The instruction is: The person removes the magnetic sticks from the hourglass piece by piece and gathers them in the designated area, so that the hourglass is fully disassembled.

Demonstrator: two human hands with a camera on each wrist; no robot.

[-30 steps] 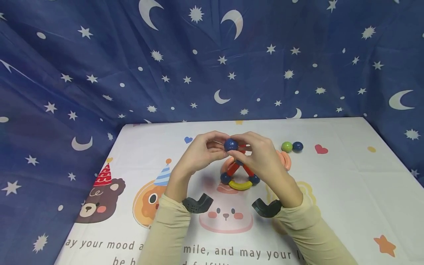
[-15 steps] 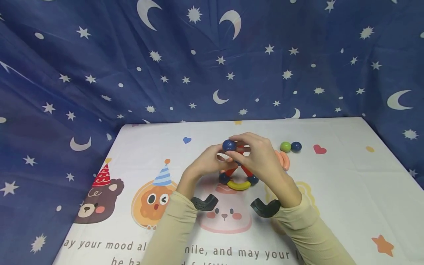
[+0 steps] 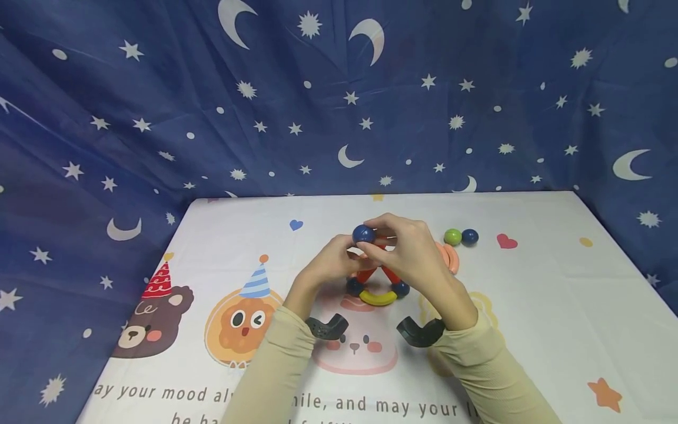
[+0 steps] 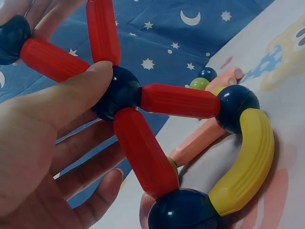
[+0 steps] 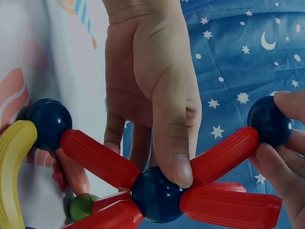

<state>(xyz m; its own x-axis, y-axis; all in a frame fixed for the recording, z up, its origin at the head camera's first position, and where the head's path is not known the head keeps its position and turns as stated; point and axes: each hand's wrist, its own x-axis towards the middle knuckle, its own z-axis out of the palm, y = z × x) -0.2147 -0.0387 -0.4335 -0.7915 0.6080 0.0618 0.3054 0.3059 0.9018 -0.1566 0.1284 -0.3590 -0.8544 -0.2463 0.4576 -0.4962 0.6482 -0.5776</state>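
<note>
Both hands are on a magnetic stick-and-ball structure of red rods (image 4: 181,100), dark blue balls and a yellow curved rod (image 3: 378,298). My left hand (image 3: 329,260) holds the central blue ball (image 5: 158,196), its thumb lying across the front and other fingers spread behind. My right hand (image 3: 415,250) pinches the topmost blue ball (image 3: 363,234), which sits at the end of a red rod (image 5: 226,155). Another red rod (image 5: 233,210) points out from the central ball with a bare end. Lower down, the yellow rod joins two blue balls near the tabletop.
A green ball (image 3: 452,237) and a loose blue ball (image 3: 469,237) lie side by side at the back right. Pinkish-orange rods (image 3: 450,258) lie behind my right hand. A printed white cloth (image 3: 540,318) covers the table, and a starry blue curtain (image 3: 296,88) hangs behind.
My left hand has left the topmost blue ball and moved down to the central ball. My right hand keeps its pinch on the top ball. The head view has shifted slightly.
</note>
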